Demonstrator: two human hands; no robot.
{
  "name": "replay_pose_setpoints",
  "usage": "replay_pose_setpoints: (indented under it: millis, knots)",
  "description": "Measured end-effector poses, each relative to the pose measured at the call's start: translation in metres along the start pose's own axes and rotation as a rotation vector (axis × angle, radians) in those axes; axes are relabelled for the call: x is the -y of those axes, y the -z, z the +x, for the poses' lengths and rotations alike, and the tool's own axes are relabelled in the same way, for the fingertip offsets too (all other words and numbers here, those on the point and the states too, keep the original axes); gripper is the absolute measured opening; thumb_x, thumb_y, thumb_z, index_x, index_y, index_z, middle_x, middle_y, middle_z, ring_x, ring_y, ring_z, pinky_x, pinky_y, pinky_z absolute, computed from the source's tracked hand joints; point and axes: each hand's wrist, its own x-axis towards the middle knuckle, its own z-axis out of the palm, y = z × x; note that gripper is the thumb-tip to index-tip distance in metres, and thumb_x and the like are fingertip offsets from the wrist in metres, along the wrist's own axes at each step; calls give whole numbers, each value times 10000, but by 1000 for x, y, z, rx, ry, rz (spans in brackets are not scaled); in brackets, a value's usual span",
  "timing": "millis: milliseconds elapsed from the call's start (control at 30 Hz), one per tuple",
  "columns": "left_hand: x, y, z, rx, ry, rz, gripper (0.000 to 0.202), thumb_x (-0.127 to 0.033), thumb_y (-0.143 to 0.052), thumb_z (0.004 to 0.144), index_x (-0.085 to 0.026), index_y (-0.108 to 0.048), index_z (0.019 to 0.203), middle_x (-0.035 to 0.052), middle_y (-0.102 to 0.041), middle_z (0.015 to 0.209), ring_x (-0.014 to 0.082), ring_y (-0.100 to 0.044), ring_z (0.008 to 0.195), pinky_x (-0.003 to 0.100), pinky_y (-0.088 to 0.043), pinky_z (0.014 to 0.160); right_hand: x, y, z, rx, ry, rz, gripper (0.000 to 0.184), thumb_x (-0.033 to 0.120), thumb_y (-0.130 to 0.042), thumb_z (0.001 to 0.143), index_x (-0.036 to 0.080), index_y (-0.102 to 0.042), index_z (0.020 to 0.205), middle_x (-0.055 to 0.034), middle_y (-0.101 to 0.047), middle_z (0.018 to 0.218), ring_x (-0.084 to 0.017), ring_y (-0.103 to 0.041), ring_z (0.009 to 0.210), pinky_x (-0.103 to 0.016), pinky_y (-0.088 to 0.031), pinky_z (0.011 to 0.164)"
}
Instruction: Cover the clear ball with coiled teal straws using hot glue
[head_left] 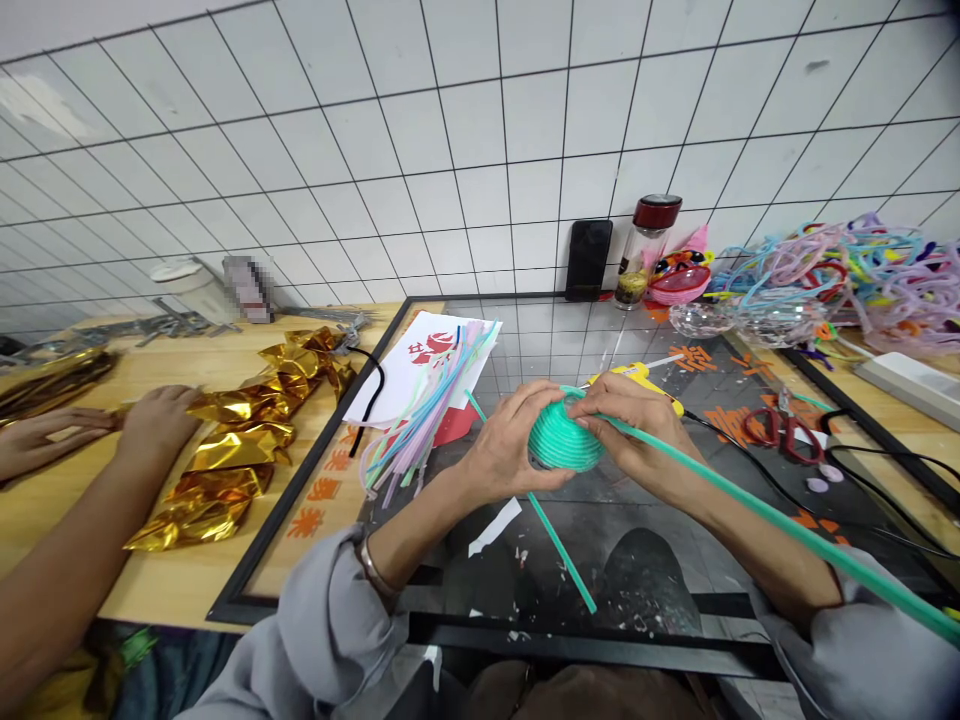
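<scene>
My left hand (504,448) cups a round teal ball (564,442) wound with teal tubing, fingers curled around its left side. My right hand (634,428) presses on the ball's right top, pinching a long teal tube (787,528) that runs off past my right forearm toward the lower right. Both hands hover above a black-framed mirror panel (315,545). Another loose teal tube (561,548) lies on the glass below the ball. A yellow glue gun (641,378) lies just behind my right hand.
A bundle of pastel tubes (420,420) lies on white paper with a red print (420,362). Another person's hands (154,420) work gold foil (232,450) at left. Red scissors (780,428), a black phone (587,260), a jar (646,250) and a tangle of coloured tubes (862,270) sit at right.
</scene>
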Motion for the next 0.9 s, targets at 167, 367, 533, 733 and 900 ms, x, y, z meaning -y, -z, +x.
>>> replay_pose_setpoints:
  millis: [167, 367, 533, 733, 900]
  knots:
    - [1, -2, 0, -10, 10, 5, 819, -348, -856, 690, -213, -442, 1384, 178, -547, 1418, 359, -521, 1355, 553, -454, 1126, 0, -1, -1, 12, -12, 16, 170, 231, -576, 963, 236, -745, 955, -25, -632, 804, -163, -610, 739, -310, -452, 655]
    - [5, -3, -1, -28, -18, -20, 761, -382, -845, 719, -218, -469, 1360, 171, -547, 1433, 348, -527, 1360, 550, -455, 1134, -1, -2, 0, 6, -4, 36, 168, 217, -585, 958, 237, -751, 940, -18, -608, 789, -160, -596, 738, -303, -444, 650]
    - [3, -4, -2, -31, -12, -51, 796, -370, -844, 720, -214, -435, 1386, 170, -550, 1433, 350, -539, 1352, 550, -456, 1129, -1, -1, 0, 24, -17, 37, 162, 197, -581, 959, 220, -739, 930, -17, -601, 795, -150, -593, 737, -295, -447, 657]
    - [0, -5, -3, -52, 32, -70, 867, -337, -852, 713, -233, -362, 1420, 146, -569, 1413, 332, -570, 1326, 514, -474, 1112, -3, -1, -2, 10, -8, 51, 145, 182, -583, 958, 212, -724, 954, -19, -601, 812, -145, -592, 745, -288, -447, 659]
    - [4, -5, -2, -23, -36, -56, 770, -336, -847, 720, -232, -430, 1359, 174, -530, 1453, 349, -528, 1362, 541, -460, 1117, -1, 1, 0, 22, -23, 56, 142, 184, -594, 952, 215, -729, 921, -16, -602, 794, -146, -592, 735, -287, -444, 649]
